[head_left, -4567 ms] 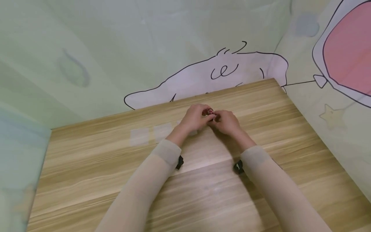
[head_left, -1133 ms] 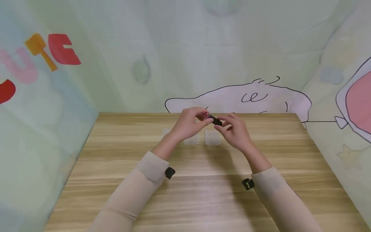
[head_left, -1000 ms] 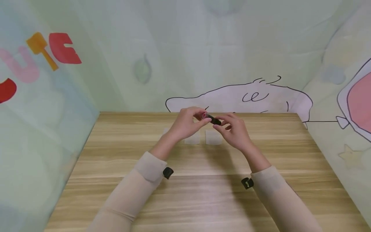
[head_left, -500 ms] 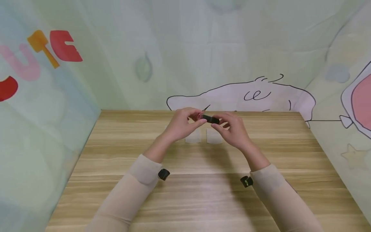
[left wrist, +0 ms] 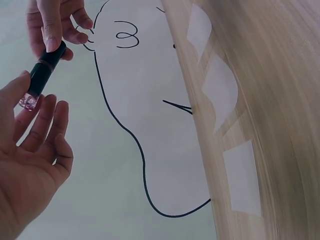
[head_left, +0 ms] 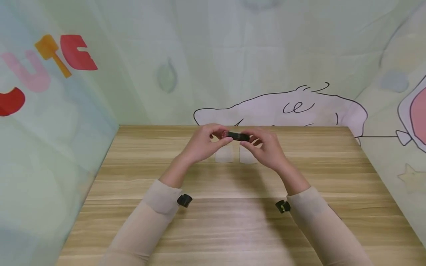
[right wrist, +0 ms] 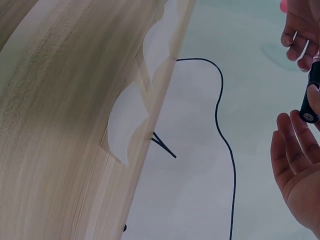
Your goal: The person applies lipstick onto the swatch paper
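Note:
Both hands hold a small black lipstick tube [head_left: 237, 136] above the far part of the table, lying nearly level in the head view. My left hand [head_left: 203, 144] pinches its pinkish, clear-looking end between thumb and fingers. At the black end, my right hand [head_left: 267, 147] has its thumb and fingertips closed on the tube. The left wrist view shows a band around the middle of the lipstick tube [left wrist: 44, 70] and a faceted pink tip by the left thumb. A round mark sits on the black end of the lipstick tube [right wrist: 310, 116] in the right wrist view.
Below the hands, thin white paper squares [head_left: 224, 156] lie in a row on the wood-grain table [head_left: 233, 221]. Three show in the left wrist view, where one paper [left wrist: 220, 92] looks curved. A printed cloth backdrop [head_left: 216, 66] rises behind the table's far edge.
Several seconds ago the hands were together around the object, lower over the table. Since then they have lifted and moved apart along the tube, which has turned from slanted to nearly level.

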Demonstrator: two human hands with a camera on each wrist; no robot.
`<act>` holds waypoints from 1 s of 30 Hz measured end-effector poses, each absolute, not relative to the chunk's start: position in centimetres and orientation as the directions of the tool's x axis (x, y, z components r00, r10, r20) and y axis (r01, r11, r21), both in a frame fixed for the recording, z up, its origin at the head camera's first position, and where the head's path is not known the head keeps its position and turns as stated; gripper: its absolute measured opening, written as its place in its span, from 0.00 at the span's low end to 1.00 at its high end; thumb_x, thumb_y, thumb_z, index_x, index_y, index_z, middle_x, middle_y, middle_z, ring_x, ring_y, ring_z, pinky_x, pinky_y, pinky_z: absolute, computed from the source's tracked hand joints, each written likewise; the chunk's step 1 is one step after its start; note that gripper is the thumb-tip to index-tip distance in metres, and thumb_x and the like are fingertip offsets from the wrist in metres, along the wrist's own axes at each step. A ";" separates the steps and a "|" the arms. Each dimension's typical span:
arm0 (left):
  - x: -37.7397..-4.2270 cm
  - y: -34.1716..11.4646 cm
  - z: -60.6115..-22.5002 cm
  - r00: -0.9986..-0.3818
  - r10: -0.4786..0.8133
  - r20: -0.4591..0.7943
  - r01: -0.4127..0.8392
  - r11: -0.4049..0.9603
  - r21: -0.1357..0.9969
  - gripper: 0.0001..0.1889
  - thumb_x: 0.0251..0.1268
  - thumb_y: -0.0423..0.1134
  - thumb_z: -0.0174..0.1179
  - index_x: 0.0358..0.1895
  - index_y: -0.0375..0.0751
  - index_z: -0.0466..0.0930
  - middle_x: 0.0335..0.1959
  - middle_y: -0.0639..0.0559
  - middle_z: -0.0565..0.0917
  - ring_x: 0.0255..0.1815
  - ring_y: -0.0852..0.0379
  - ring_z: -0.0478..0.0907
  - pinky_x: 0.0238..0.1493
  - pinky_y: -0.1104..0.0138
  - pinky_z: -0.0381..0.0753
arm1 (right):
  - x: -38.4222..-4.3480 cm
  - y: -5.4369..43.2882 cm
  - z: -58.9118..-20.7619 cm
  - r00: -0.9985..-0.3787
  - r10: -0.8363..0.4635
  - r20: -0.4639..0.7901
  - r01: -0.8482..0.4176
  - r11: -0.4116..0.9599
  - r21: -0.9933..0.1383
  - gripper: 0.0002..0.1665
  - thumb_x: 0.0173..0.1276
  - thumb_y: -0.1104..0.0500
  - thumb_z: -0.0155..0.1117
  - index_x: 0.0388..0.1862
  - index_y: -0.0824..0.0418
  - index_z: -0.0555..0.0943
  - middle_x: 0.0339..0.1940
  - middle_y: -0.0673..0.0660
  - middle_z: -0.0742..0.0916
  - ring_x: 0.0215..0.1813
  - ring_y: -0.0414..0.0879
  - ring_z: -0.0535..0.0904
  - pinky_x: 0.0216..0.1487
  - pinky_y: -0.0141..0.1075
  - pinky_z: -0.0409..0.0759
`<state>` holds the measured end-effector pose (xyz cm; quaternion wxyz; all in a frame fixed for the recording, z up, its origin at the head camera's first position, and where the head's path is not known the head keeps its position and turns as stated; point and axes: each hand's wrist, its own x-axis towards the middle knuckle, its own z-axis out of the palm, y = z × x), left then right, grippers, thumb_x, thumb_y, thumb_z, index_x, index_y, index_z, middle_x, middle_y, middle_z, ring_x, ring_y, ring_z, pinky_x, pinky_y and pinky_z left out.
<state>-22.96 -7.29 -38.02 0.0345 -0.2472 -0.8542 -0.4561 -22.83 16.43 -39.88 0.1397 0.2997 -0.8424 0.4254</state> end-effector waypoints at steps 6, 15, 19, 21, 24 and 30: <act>-22.6 -8.3 -38.2 -0.868 0.413 0.275 0.462 0.471 0.751 0.10 0.68 0.44 0.68 0.45 0.43 0.87 0.32 0.57 0.86 0.37 0.59 0.80 0.45 0.58 0.78 | -22.8 15.8 -40.0 -0.778 -0.400 0.485 -0.627 0.446 -0.639 0.16 0.64 0.65 0.75 0.51 0.63 0.86 0.44 0.57 0.89 0.36 0.46 0.84 0.35 0.41 0.86; -22.2 -9.1 -38.3 -0.870 0.396 0.295 0.464 0.452 0.762 0.10 0.66 0.43 0.70 0.46 0.43 0.87 0.34 0.56 0.87 0.37 0.60 0.82 0.46 0.51 0.78 | -22.6 15.2 -39.6 -0.761 -0.410 0.503 -0.647 0.422 -0.635 0.16 0.62 0.66 0.75 0.50 0.64 0.86 0.42 0.57 0.89 0.36 0.46 0.83 0.36 0.41 0.85; -21.8 -9.5 -38.1 -0.884 0.389 0.259 0.431 0.463 0.775 0.12 0.67 0.43 0.69 0.49 0.42 0.87 0.34 0.56 0.87 0.38 0.59 0.82 0.48 0.52 0.78 | -22.4 14.9 -39.4 -0.758 -0.414 0.503 -0.649 0.410 -0.641 0.16 0.62 0.66 0.76 0.50 0.65 0.86 0.43 0.58 0.89 0.36 0.46 0.83 0.35 0.40 0.85; -21.7 -9.8 -38.1 -0.889 0.385 0.249 0.421 0.469 0.776 0.13 0.67 0.42 0.69 0.49 0.41 0.87 0.34 0.56 0.87 0.38 0.59 0.82 0.48 0.55 0.78 | -22.4 14.7 -39.4 -0.753 -0.418 0.508 -0.654 0.399 -0.642 0.17 0.61 0.67 0.76 0.49 0.65 0.86 0.44 0.59 0.89 0.36 0.46 0.84 0.36 0.41 0.85; -21.4 -10.1 -38.0 -0.892 0.379 0.248 0.417 0.474 0.775 0.13 0.66 0.42 0.69 0.50 0.39 0.87 0.34 0.55 0.87 0.38 0.59 0.82 0.48 0.56 0.78 | -22.3 14.3 -39.4 -0.741 -0.426 0.519 -0.667 0.377 -0.643 0.17 0.61 0.68 0.76 0.49 0.66 0.86 0.44 0.60 0.89 0.35 0.47 0.84 0.35 0.41 0.85; -20.9 -10.9 -38.0 -0.899 0.363 0.247 0.409 0.488 0.771 0.12 0.66 0.41 0.70 0.49 0.40 0.87 0.34 0.55 0.87 0.37 0.59 0.81 0.47 0.54 0.78 | -22.3 13.5 -39.5 -0.724 -0.449 0.524 -0.681 0.348 -0.644 0.17 0.60 0.68 0.76 0.49 0.67 0.86 0.42 0.60 0.89 0.32 0.46 0.83 0.34 0.38 0.84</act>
